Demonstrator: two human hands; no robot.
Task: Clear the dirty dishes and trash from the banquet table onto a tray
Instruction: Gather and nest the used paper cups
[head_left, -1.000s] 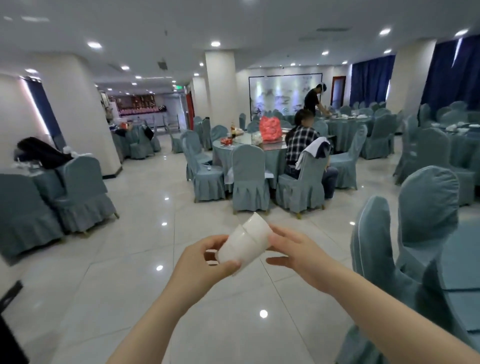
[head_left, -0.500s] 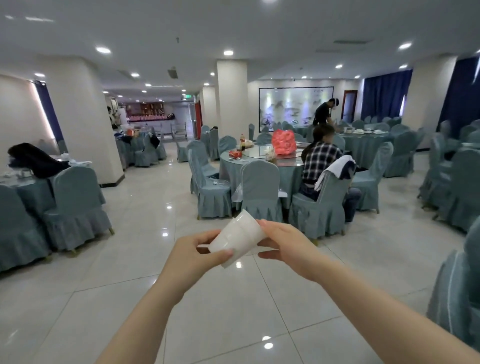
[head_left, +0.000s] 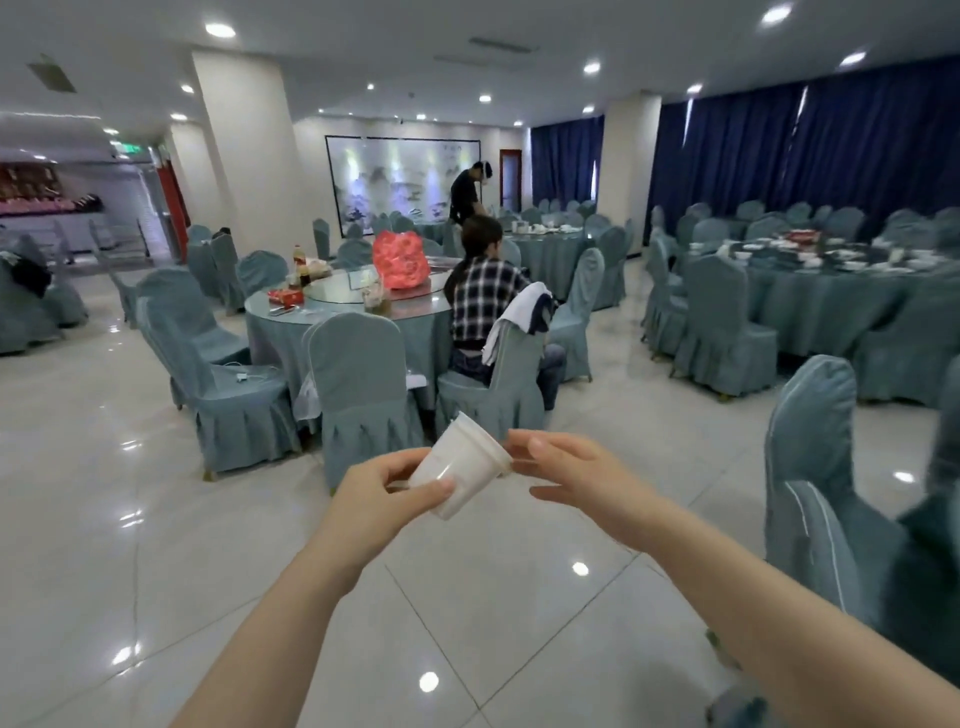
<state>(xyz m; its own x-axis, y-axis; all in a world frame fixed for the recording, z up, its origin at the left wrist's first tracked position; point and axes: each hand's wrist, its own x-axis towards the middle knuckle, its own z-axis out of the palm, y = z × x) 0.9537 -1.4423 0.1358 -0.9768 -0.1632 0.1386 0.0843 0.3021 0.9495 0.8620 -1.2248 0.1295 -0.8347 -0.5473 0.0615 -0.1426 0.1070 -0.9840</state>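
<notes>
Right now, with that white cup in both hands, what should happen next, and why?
Probably carry the cup toward the table on the right. The left hand grips its base, the right hand pinches its rim, no tray shows here, and that table holds many dishes.

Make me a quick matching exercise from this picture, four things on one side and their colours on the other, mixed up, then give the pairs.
Things:
1. stacked cups held by the left hand and right hand
2. curtains
3. crumpled bag on the round table
4. chair cover

Colours:
A. dark blue
B. grey-blue
C. white
D. red

Pairs: 1-C, 2-A, 3-D, 4-B
</notes>
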